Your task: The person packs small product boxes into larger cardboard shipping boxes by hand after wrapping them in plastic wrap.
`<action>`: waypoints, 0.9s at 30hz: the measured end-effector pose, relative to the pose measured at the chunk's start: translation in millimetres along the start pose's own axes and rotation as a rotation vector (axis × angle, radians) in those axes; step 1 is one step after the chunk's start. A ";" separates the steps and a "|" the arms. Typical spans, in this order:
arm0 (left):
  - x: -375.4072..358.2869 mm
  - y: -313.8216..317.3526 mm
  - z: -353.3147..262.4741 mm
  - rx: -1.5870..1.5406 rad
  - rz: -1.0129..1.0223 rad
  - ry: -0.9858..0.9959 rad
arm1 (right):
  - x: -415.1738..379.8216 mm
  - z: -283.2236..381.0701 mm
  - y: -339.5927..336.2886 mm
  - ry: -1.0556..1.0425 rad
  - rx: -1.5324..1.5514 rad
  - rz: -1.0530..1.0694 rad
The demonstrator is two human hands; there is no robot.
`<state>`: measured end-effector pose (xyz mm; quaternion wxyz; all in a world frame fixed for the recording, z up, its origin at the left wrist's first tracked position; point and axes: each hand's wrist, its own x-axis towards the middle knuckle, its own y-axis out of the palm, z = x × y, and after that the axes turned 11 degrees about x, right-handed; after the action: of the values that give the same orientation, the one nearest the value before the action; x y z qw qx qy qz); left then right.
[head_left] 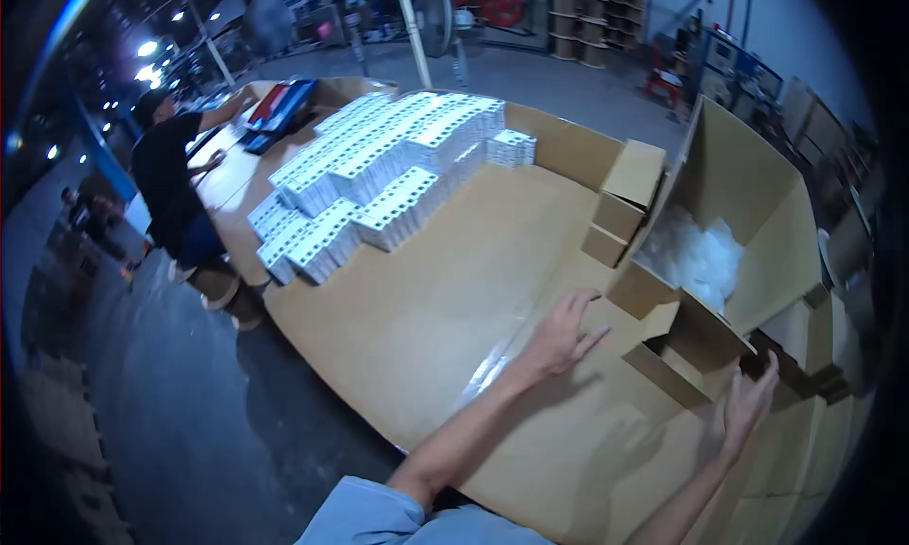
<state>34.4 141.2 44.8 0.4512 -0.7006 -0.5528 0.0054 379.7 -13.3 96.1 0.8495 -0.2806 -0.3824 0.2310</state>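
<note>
A small cardboard box (665, 375) with its top open lies in front of me on the cardboard-covered table (473, 251). My left hand (562, 337) hovers left of that box, thumb and fingers apart, with nothing in it. Close by the box's right end is my right hand (749, 400), its thumb and fingers spread and pointing up. Behind the small box stands a large open carton (757, 185) holding crumpled clear plastic (699, 261). Two more small cardboard boxes (632, 176) sit against the carton's left side.
Rows of small white packs (388, 166) are stacked along the table's far left. A person in dark clothes (170, 171) works at the left edge near a red and blue item (279, 109). Flat cardboard (795, 450) lies at right.
</note>
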 end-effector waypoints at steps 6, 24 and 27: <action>-53.3 -144.6 102.6 0.410 -0.144 -0.113 | -13.8 56.5 -1.7 -0.144 0.320 0.024; -218.5 -416.6 388.9 0.277 -0.546 -0.676 | -58.4 202.6 58.5 -0.552 0.251 0.569; -219.0 -420.2 406.9 0.152 -0.550 -0.648 | -69.0 213.1 60.9 -0.537 0.245 0.599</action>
<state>-580.3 217.7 -35.9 0.2893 -0.4542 -0.8301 0.1451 161.3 53.6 137.6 0.6419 -0.2061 -0.4616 0.5766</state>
